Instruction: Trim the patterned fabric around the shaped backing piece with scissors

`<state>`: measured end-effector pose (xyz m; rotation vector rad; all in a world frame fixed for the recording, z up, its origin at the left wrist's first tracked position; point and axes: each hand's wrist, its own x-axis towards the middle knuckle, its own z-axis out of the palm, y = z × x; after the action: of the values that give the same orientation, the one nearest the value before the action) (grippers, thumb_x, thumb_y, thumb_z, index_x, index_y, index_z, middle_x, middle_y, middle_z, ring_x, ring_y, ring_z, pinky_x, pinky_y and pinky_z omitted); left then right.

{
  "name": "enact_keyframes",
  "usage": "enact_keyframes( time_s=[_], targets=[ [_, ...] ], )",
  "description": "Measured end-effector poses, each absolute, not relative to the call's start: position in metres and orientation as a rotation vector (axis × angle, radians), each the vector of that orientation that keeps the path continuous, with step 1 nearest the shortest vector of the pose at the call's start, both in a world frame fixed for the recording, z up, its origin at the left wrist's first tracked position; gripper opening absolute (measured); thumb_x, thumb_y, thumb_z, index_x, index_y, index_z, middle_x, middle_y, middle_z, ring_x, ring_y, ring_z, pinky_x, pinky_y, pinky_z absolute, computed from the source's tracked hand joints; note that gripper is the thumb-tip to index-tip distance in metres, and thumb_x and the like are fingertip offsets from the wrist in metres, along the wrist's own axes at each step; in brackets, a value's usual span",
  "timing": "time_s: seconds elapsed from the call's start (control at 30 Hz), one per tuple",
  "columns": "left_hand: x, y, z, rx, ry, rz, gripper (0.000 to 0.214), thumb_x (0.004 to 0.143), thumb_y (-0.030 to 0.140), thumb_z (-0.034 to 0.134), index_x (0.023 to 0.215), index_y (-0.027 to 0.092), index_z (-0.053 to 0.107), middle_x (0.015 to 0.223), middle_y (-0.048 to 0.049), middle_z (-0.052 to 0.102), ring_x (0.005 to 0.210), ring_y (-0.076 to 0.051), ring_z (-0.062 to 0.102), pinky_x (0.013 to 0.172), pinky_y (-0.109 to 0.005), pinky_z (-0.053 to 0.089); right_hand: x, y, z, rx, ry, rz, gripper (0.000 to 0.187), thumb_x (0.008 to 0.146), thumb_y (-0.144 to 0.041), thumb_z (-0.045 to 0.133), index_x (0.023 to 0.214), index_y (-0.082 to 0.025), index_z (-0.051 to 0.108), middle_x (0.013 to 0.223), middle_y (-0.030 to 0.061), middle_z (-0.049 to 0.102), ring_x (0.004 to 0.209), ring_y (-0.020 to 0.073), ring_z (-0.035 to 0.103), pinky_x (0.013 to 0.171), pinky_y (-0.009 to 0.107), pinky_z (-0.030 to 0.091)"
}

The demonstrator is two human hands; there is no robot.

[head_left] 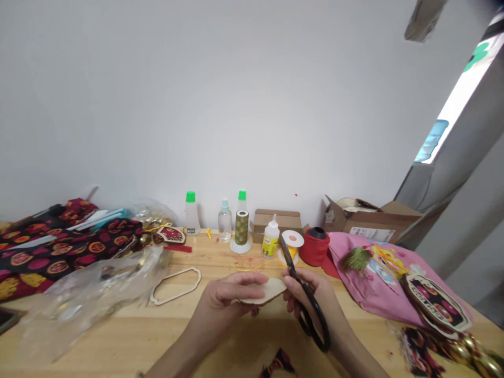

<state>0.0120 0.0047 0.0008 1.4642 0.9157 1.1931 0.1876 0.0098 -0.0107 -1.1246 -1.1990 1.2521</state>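
Note:
My left hand [232,296] grips a flat cream-coloured plaque [271,290] with a dark lower edge, its fingers lying over the top. In my right hand [315,289] is a pair of black scissors [305,294], blades pointing up and away from me, handle loops near my wrist. The fingertips of the right hand come close to the plaque's right end; whether they touch it I cannot tell. Below the hands lies a dark patterned fabric scrap [279,363]. To the left rests a thin cream frame [176,286], and a yellow cord [250,268] trails behind the hands.
Along the wall stand a glue bottle [270,239], an olive thread spool [242,228], a yellow thread spool [292,240] and a red thread cone [315,247]. Patterned fabric [63,252] and a plastic bag [94,294] lie left; a pink bag [366,283] and cardboard box [370,218] are right.

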Motion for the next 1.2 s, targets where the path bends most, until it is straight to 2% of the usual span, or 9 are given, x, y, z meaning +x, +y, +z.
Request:
enact_keyframes(
  time_s=[0.1, 0.17, 0.27, 0.33, 0.47, 0.57, 0.87, 1.03, 1.2],
  targets=[
    [0.014, 0.004, -0.006, 1.486, 0.864, 1.178, 0.015, 0.062, 0.012, 0.063, 0.062, 0.023, 0.072, 0.097, -0.0069, 0.065, 0.088, -0.023, 0.058, 0.073, -0.029, 0.047, 0.185, 0.007, -0.010, -1.091, -1.128, 1.328, 0.034, 0.058, -0.036, 0.067, 0.079, -0.012, 0.055, 0.044, -0.0048, 0.050, 0.034, 0.0061, 0.043, 0.032, 0.015, 0.031],
    [0.016, 0.005, -0.010, 1.410, 0.807, 1.198, 0.023, 0.060, 0.008, 0.064, 0.075, 0.024, 0.071, 0.112, -0.0065, 0.058, 0.103, -0.024, 0.051, 0.082, -0.029, 0.043, 0.185, 0.007, -0.010, -1.044, -1.096, 1.333, 0.034, 0.057, -0.033, 0.069, 0.081, -0.013, 0.054, 0.044, -0.0055, 0.049, 0.036, 0.0067, 0.044, 0.034, 0.016, 0.033],
    [0.018, 0.005, -0.011, 1.067, 0.643, 1.150, 0.071, 0.050, 0.003, 0.070, 0.113, 0.031, 0.050, 0.125, -0.0065, 0.047, 0.109, -0.025, 0.046, 0.081, -0.031, 0.043, 0.186, 0.008, -0.009, -0.986, -1.056, 1.229, 0.033, 0.057, -0.030, 0.069, 0.082, -0.015, 0.053, 0.050, -0.0058, 0.050, 0.040, 0.0069, 0.047, 0.039, 0.017, 0.037],
    [0.020, 0.004, -0.007, 0.883, 0.523, 1.020, 0.085, 0.047, 0.003, 0.072, 0.122, 0.029, 0.039, 0.122, -0.0098, 0.050, 0.100, -0.025, 0.053, 0.077, -0.031, 0.045, 0.187, 0.007, -0.009, -0.988, -1.068, 1.125, 0.032, 0.058, -0.029, 0.069, 0.082, -0.016, 0.052, 0.053, -0.0059, 0.050, 0.043, 0.0071, 0.048, 0.040, 0.017, 0.039],
    [0.022, -0.001, 0.000, 0.787, 0.506, 0.863, 0.052, 0.062, 0.013, 0.067, 0.112, 0.013, 0.051, 0.107, -0.0149, 0.059, 0.087, -0.019, 0.060, 0.081, -0.028, 0.043, 0.186, 0.005, -0.011, -0.982, -1.211, 0.971, 0.026, 0.061, -0.027, 0.067, 0.081, -0.017, 0.053, 0.056, -0.0054, 0.050, 0.047, 0.0072, 0.049, 0.043, 0.017, 0.040],
    [0.023, -0.002, -0.002, 0.801, 0.540, 0.851, 0.038, 0.065, 0.014, 0.065, 0.101, 0.007, 0.058, 0.101, -0.0154, 0.062, 0.084, -0.017, 0.061, 0.082, -0.027, 0.043, 0.186, 0.004, -0.015, -0.972, -1.331, 0.881, 0.023, 0.063, -0.024, 0.066, 0.081, -0.018, 0.054, 0.058, -0.0048, 0.050, 0.049, 0.0071, 0.048, 0.047, 0.017, 0.042],
    [0.023, 0.003, -0.009, 1.099, 0.626, 0.989, 0.037, 0.066, 0.021, 0.063, 0.102, 0.014, 0.058, 0.100, -0.0085, 0.064, 0.095, -0.023, 0.055, 0.085, -0.035, 0.043, 0.189, 0.008, -0.025, -0.981, -1.413, 0.753, 0.023, 0.065, -0.027, 0.064, 0.085, -0.018, 0.057, 0.064, -0.0009, 0.055, 0.056, 0.0108, 0.054, 0.052, 0.021, 0.046],
    [0.022, 0.004, -0.007, 1.172, 0.725, 1.007, 0.026, 0.065, 0.020, 0.064, 0.091, 0.016, 0.064, 0.086, -0.0050, 0.068, 0.080, -0.019, 0.060, 0.071, -0.027, 0.047, 0.190, 0.008, -0.026, -0.972, -1.446, 0.693, 0.020, 0.066, -0.023, 0.062, 0.085, -0.018, 0.057, 0.065, -0.0006, 0.057, 0.055, 0.0104, 0.054, 0.053, 0.021, 0.046],
    [0.019, 0.006, -0.014, 1.242, 0.730, 1.066, 0.022, 0.066, 0.021, 0.063, 0.087, 0.015, 0.064, 0.074, -0.0029, 0.067, 0.068, -0.014, 0.058, 0.060, -0.021, 0.044, 0.189, 0.008, -0.025, -0.997, -1.462, 0.664, 0.018, 0.066, -0.022, 0.062, 0.083, -0.018, 0.056, 0.064, -0.0010, 0.056, 0.054, 0.0106, 0.054, 0.051, 0.020, 0.046]
  ],
)
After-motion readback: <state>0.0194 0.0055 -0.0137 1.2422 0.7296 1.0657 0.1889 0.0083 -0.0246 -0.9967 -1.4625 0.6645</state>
